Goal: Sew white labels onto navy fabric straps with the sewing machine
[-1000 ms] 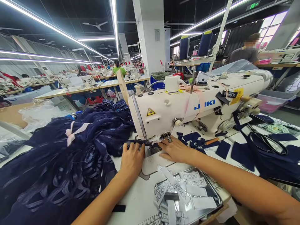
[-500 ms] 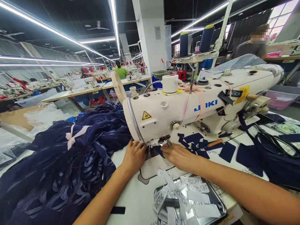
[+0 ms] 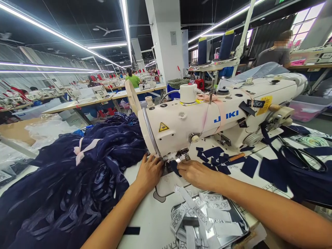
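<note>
Both hands are at the needle area of a white sewing machine, under its head. My left hand lies left of the presser foot with fingers bent and pressed together; its fingertips are partly hidden by the head, so I cannot make out what they hold. My right hand is closed on the edge of a small navy fabric piece, just right of the needle. A heap of navy garments, tied with a pale strip, lies beside my left forearm.
A metal tray of white printed labels sits in front of the machine. Right of the needle lie navy scraps and an orange-handled tool. Black-handled scissors rest on navy cloth. Co-workers sit farther back.
Both hands stay by the needle with almost no movement. The view has shifted slightly, and a little more of the navy piece shows between the hands.
</note>
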Available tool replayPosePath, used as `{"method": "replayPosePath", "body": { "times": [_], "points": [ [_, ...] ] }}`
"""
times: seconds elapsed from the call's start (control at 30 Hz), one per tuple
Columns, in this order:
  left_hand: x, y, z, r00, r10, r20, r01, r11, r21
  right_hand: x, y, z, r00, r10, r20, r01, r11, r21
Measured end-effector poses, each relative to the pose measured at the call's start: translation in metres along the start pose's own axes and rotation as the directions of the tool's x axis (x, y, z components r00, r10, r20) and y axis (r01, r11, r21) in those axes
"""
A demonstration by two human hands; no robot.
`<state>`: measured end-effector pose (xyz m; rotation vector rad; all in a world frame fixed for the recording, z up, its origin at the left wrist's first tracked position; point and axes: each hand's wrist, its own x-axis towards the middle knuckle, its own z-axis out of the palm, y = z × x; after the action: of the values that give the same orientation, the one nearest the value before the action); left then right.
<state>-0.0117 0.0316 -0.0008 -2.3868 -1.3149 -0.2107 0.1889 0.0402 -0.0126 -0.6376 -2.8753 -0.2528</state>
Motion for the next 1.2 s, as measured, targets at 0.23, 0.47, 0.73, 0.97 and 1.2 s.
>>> {"method": "replayPosePath", "body": {
  "times": [0.23,0.47,0.73,0.97,1.2],
  "points": [
    [0.0,-0.001,0.002,1.0,-0.001,0.025,0.001,1.0,0.027,0.001,-0.002,0.0,1.0,0.01,0.015,-0.011,1.0,0.011],
    [0.003,0.0,0.001,1.0,-0.008,0.027,0.007,1.0,0.024,0.003,-0.006,0.0,0.998,0.043,0.036,-0.044,0.999,0.011],
    [0.006,-0.002,0.004,0.999,-0.02,0.037,0.02,1.0,0.001,0.007,-0.01,0.004,0.996,0.089,0.031,-0.089,0.996,-0.019],
    [0.008,-0.004,0.007,1.0,-0.019,0.022,0.019,1.0,0.005,0.011,-0.015,0.005,0.993,0.116,0.033,-0.115,0.993,-0.031],
    [0.006,-0.006,0.011,1.0,-0.01,0.004,0.01,1.0,-0.018,0.01,-0.004,0.002,0.993,0.12,0.015,-0.119,0.993,-0.018]
  ]
}}
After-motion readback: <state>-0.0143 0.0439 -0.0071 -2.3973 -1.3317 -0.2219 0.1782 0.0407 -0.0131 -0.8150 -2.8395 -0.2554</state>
